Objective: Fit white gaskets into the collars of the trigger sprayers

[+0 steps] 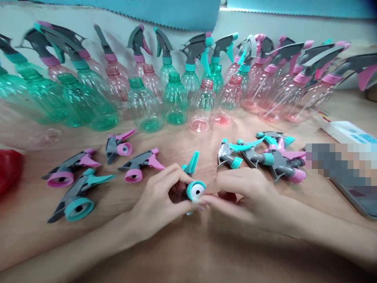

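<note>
My left hand (160, 196) is closed around a grey and teal spray trigger head (193, 184), its round teal collar facing me and its teal lever pointing up. My right hand (240, 194) pinches at the collar's white centre with thumb and fingertips; whether it holds a small part there I cannot make out. Both hands rest low over the wooden table (188, 243).
Loose trigger heads lie left (73, 196) and right (265, 155) of my hands, pink and teal. Behind stand rows of green bottles (145, 106) and pink bottles (203, 110), several capped with sprayers. A red object (8, 169) sits far left, a white box (347, 133) and a tablet (362, 200) right.
</note>
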Demonstrator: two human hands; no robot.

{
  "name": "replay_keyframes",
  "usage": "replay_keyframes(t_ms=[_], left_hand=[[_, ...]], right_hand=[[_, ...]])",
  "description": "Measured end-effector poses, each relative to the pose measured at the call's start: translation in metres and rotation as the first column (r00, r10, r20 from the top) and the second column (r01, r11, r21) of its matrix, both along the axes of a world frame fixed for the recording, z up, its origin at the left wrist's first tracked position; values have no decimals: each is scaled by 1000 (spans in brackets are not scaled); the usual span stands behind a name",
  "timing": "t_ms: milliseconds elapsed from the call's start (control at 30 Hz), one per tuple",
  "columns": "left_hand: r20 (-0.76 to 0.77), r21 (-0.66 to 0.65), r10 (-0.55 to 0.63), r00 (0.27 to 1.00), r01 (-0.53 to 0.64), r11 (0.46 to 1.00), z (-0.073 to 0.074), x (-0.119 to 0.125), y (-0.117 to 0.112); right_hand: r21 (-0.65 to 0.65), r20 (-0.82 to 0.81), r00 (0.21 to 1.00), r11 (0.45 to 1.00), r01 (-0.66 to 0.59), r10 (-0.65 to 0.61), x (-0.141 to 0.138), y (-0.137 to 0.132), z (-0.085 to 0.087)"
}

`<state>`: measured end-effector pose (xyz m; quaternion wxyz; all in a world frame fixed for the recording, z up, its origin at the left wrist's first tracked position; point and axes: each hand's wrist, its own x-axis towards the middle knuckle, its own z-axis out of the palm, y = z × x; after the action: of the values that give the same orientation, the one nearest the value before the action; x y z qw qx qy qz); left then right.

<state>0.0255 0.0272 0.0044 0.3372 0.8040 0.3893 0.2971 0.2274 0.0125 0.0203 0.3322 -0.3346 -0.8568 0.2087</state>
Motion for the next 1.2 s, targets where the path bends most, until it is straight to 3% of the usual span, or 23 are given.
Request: replay_keyframes(t_ms=[167,367,533,900,967,1133,1200], left_hand=[[7,-14,-7,1000,7,1000,-2,0,0],[-10,7,-2,1000,3,1000,-3,-1,-1],[-10,7,-26,1000,26,1000,-1,-1,0],[-24,-13,-96,995,95,995,-5,-4,-2],[-31,-13,-103,994,102,995,-7,-5,-1],[-41,0,-96,995,96,995,-9,-6,-2],[-44,8,-95,995,95,995,-8,-6,-2]], right_hand=[[-84,16,1000,996,-24,25,6,3,7],[-5,112,992,999,-53,54,10,10,8],[-43,180,973,990,-136,142,12,12,11],[-31,316,935,987,-156,158,14,8,17],[3,334,930,987,-163,153,13,7,17],[266,352,933,948,-174,73,11,2,8],[313,335,941,936,-158,47,9,0,5]])
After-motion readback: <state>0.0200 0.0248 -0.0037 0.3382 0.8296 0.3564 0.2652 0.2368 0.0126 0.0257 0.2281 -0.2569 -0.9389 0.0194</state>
